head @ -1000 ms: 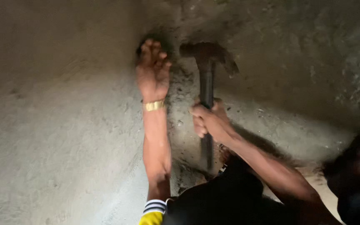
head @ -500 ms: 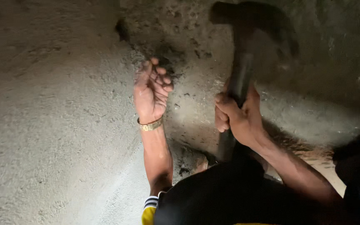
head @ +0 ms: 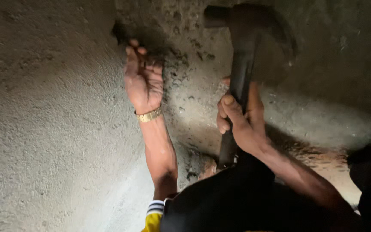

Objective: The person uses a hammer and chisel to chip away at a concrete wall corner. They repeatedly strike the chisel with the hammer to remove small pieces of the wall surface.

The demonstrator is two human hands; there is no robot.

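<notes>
Hands two, right hand point(head: 241, 122) gripping one hammer point(head: 241, 64), left hand point(head: 142, 79) on concrete point(head: 44, 129)

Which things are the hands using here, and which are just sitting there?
In use:
- hammer, gripped by the right hand
- dark thing held against the concrete by the left hand, too dark to name

Just there:
- gold bracelet on the left wrist
- rubble below

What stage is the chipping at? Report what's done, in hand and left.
Done: a rough, pitted patch is already broken out of the concrete wall. In hand: the left hand grips something dark, mostly hidden, against the patch, while the right hand holds the hammer raised. Left: the surface around the patch is unbroken.
</notes>
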